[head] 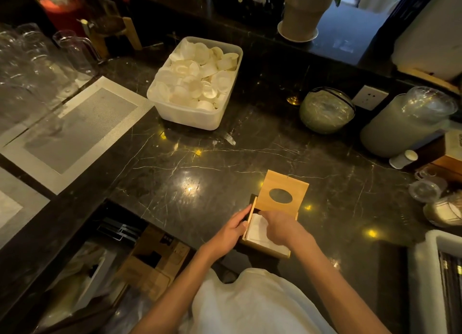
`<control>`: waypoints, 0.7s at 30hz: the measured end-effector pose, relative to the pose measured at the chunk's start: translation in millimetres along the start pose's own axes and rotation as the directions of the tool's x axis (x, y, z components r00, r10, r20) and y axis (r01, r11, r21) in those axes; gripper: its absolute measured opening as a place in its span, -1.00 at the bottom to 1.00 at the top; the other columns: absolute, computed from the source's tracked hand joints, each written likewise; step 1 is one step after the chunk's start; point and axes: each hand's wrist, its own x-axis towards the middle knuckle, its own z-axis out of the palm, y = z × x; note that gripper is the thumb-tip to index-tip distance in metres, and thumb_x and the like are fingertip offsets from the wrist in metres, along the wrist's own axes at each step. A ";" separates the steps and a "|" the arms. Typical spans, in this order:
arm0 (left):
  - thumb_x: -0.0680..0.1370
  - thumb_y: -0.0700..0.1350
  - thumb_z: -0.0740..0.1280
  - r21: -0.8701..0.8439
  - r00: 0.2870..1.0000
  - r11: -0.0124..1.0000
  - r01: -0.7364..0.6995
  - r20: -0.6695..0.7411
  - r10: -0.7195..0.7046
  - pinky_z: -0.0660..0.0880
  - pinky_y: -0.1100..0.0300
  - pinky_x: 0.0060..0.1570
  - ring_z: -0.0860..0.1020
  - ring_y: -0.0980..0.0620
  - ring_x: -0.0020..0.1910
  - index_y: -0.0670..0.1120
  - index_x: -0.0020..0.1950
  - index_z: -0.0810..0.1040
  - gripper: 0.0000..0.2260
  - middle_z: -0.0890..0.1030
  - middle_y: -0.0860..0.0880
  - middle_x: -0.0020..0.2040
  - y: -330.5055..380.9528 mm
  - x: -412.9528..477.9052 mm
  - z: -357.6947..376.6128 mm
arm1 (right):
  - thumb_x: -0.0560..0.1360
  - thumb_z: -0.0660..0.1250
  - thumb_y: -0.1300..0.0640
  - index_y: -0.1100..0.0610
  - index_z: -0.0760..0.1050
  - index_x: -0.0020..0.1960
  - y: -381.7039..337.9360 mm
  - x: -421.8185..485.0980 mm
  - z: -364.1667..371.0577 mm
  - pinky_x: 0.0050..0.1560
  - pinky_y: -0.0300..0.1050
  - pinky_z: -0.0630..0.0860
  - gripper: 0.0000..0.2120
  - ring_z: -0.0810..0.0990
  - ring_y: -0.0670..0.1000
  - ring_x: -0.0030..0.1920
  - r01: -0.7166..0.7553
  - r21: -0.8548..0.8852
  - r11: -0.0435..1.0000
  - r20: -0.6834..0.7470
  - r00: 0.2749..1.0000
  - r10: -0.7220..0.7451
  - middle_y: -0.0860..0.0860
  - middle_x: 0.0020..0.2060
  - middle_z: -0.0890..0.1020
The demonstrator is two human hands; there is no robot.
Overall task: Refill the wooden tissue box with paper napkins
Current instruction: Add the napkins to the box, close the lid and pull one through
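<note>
The wooden tissue box (268,249) sits near the front edge of the dark marble counter. Its lid (283,192), with an oval hole, stands tilted back open. White paper napkins (257,231) lie inside the box. My left hand (231,230) holds the box's left wall, fingers along its side. My right hand (277,225) rests on top of the napkins, fingers curled down onto them and hiding part of the stack.
A white plastic tub (190,116) full of white lids stands at the back centre. Glass jars (326,110) and a big container (405,123) crowd the right; glassware (37,56) stands at the left. A white tray (425,263) is at the right front.
</note>
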 end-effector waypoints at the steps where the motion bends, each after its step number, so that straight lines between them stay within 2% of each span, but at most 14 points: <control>1: 0.66 0.02 0.11 -0.005 1.000 1.000 0.002 -0.002 -0.002 0.19 -0.19 0.52 0.22 0.04 0.54 0.36 0.51 0.19 -0.56 0.23 0.09 0.57 0.3 0.5 -0.1 | 0.57 0.25 0.31 0.05 0.32 0.48 0.3 -0.9 5.5 0.25 -0.06 0.47 -0.49 0.52 0.11 0.30 0.006 -0.002 1.000 -0.039 0.999 -0.006 0.10 0.33 0.52; 4: 0.64 0.04 0.13 -0.017 1.000 1.000 0.012 -0.007 -0.012 0.25 -0.18 0.49 0.28 0.04 0.51 0.41 0.47 0.22 -0.57 0.26 0.08 0.55 2.0 1.5 -0.6 | 0.58 0.27 0.28 0.04 0.38 0.43 4.5 -1.4 14.8 0.21 -0.08 0.52 -0.56 0.57 0.08 0.23 0.016 0.045 0.999 -0.114 0.993 -0.011 0.09 0.26 0.57; 6: 0.66 0.01 0.13 -0.020 1.000 1.000 0.013 -0.002 -0.013 0.29 -0.15 0.48 0.31 0.03 0.49 0.34 0.51 0.21 -0.57 0.26 0.05 0.55 4.0 1.1 -1.1 | 0.57 0.27 0.26 0.07 0.39 0.41 4.6 -2.2 16.6 0.16 -0.09 0.54 -0.58 0.58 0.09 0.20 0.025 0.036 0.999 -0.111 0.994 -0.021 0.09 0.23 0.59; 9: 0.70 -0.06 0.11 -0.017 1.000 1.000 0.020 0.000 -0.020 0.28 -0.12 0.49 0.30 0.04 0.49 0.23 0.56 0.18 -0.56 0.25 0.03 0.54 4.6 0.8 -1.6 | 0.57 0.26 0.25 0.13 0.39 0.38 0.5 -0.4 15.5 0.14 -0.08 0.53 -0.62 0.59 0.11 0.19 0.029 0.024 0.999 -0.083 0.996 -0.027 0.11 0.23 0.59; 13: 0.70 -0.03 0.12 0.024 1.000 1.000 0.001 -0.006 -0.001 0.23 -0.12 0.52 0.27 0.06 0.51 0.21 0.57 0.18 -0.56 0.26 0.05 0.54 5.9 -1.0 -0.1 | 0.56 0.25 0.25 0.13 0.44 0.29 -3.1 6.1 4.9 0.16 -0.06 0.49 -0.70 0.56 0.12 0.20 -0.006 0.038 0.999 -0.029 1.000 0.007 0.12 0.19 0.59; 17: 0.71 -0.07 0.10 0.065 1.000 0.998 0.001 -0.022 0.000 0.18 -0.09 0.54 0.23 0.07 0.52 0.14 0.60 0.15 -0.55 0.24 0.03 0.56 6.4 -2.7 0.2 | 0.59 0.17 0.20 0.17 0.39 0.34 -9.5 9.8 3.1 0.18 0.00 0.46 -0.67 0.53 0.14 0.21 -0.026 0.011 1.000 0.118 0.993 0.025 0.14 0.22 0.56; 21: 0.67 0.04 0.13 0.042 1.000 0.999 0.011 -0.012 -0.010 0.27 -0.15 0.49 0.29 0.06 0.50 0.26 0.56 0.18 -0.55 0.27 0.08 0.53 2.8 -1.6 -0.8 | 0.57 0.21 0.23 0.14 0.39 0.38 -4.1 11.4 1.8 0.19 -0.02 0.44 -0.62 0.51 0.14 0.26 -0.029 0.068 0.997 0.131 0.991 0.020 0.12 0.26 0.54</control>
